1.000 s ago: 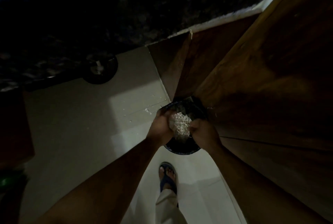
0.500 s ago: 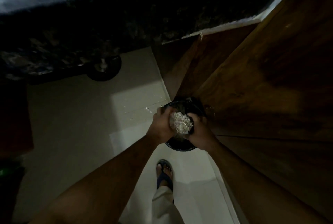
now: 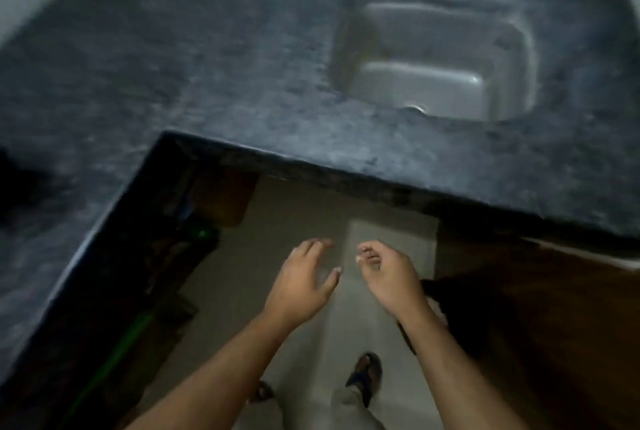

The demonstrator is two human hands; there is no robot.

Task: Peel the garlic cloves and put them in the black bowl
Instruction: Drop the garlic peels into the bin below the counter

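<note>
2 empty hands, left hand (image 3: 301, 282) spread, right hand (image 3: 388, 275) loosely curled; no garlic or bowl visible, so I'd head for the tabletop (image 3: 207, 76) at 12 o'clock

Both hands let go of clump of garlic peels; clump and black bin gone from view. Left hand (image 3: 300, 282) and right hand (image 3: 389, 279) now empty, fingers loose, apart above floor. View swung up to dark stone counter (image 3: 214, 59) and steel sink (image 3: 440, 62).

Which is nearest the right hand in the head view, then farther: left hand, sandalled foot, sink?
From the right hand:
1. left hand, just beside it, over the floor.
2. sandalled foot, below it on the floor.
3. sink, far ahead, set in the counter.
</note>
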